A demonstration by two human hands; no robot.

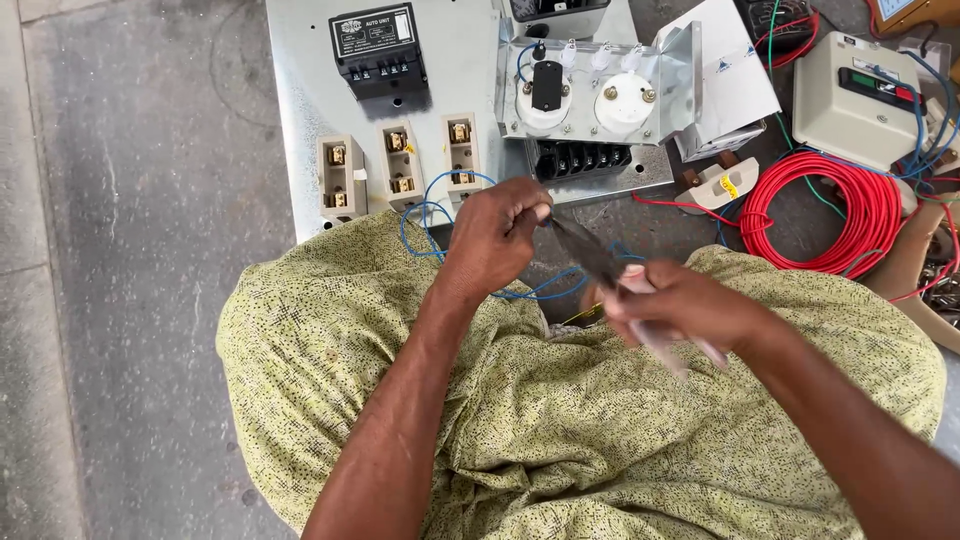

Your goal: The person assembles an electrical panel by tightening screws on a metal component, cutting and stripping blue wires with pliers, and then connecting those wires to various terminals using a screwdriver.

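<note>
My left hand (497, 236) is closed, pinching the end of a blue wire (432, 208) near the tips of a pair of pliers (592, 256). My right hand (680, 305) grips the pliers' pale handles; the tool is blurred. Both hands hover over my lap, which is covered in green patterned cloth (560, 420). Just beyond them lies a grey metal panel (300, 90) carrying three beige fuse holders (400, 165), a black control unit (378, 50) and a bent metal bracket with two round white meter backs (590, 95).
A coil of red wire (835, 215) lies on the ground at right, beside a cream switch box (860, 95) and a white paper box (730, 80). Bare concrete floor (130, 250) fills the left side.
</note>
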